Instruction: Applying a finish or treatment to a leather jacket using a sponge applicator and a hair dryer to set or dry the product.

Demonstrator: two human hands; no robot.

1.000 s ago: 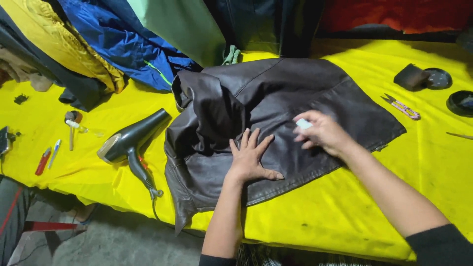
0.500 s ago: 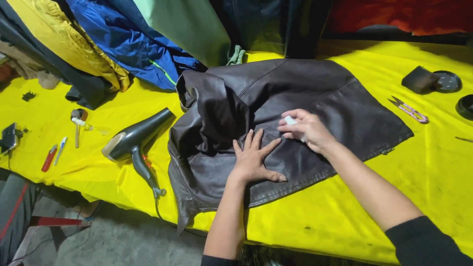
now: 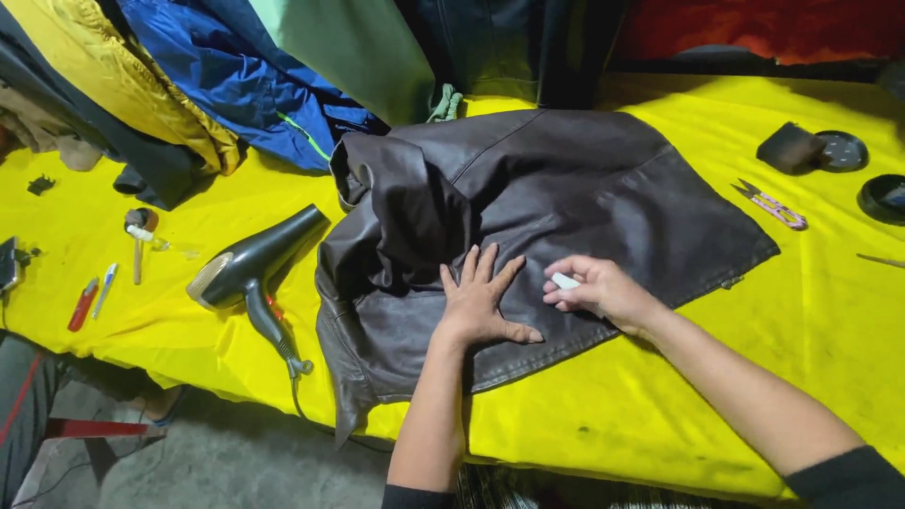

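Observation:
A dark brown leather jacket lies spread on the yellow-covered table. My left hand rests flat on the jacket's lower part with fingers spread. Just to its right, my right hand pinches a small white piece, like chalk or an eraser, and presses it onto the leather.
A dark hair dryer lies left of the jacket, its cord hanging over the table edge. Small tools lie at far left. Snips, a dark block and round tins sit at right. Blue and yellow jackets are heaped at the back.
My right hand with the white piece has slid left and down across the leather, closer to my left hand. The left hand stays flat in place.

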